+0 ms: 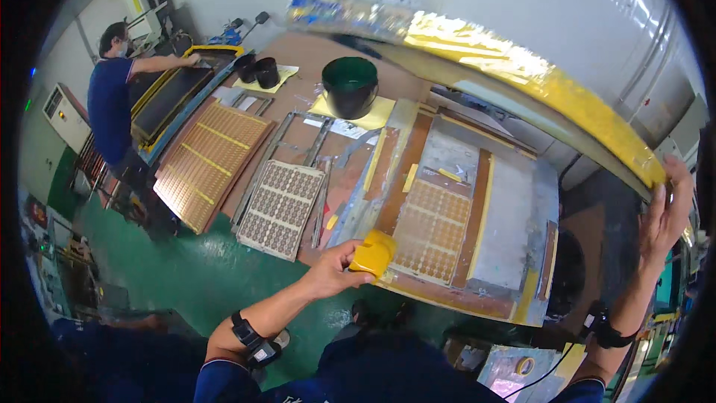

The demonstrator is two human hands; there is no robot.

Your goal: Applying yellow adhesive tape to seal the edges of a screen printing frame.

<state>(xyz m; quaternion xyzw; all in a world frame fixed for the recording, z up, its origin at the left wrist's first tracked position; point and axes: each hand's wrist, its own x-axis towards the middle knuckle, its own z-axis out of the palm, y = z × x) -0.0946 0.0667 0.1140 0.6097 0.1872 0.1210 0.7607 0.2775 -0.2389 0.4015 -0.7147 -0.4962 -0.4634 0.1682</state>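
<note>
My left hand (328,272) is closed around a glossy yellow rounded piece (375,252); its exact kind I cannot make out. That piece is over the near left edge of a screen-printing table (511,227). A panel with rows of round shapes (431,233) lies flat on the table. Up at the right, my right hand (666,213) has its fingers bent over the end of a raised screen frame (477,48). Yellow and silvery tape covers the frame's edge, and it slants above the table's far side.
Left of the table lie a panel of round pieces (280,209) and a stack of copper-coloured panels (212,164). A dark bucket (350,88) stands on yellow paper, with smaller black pots (267,73) beyond. A co-worker (112,104) reaches over another frame (175,93) at far left.
</note>
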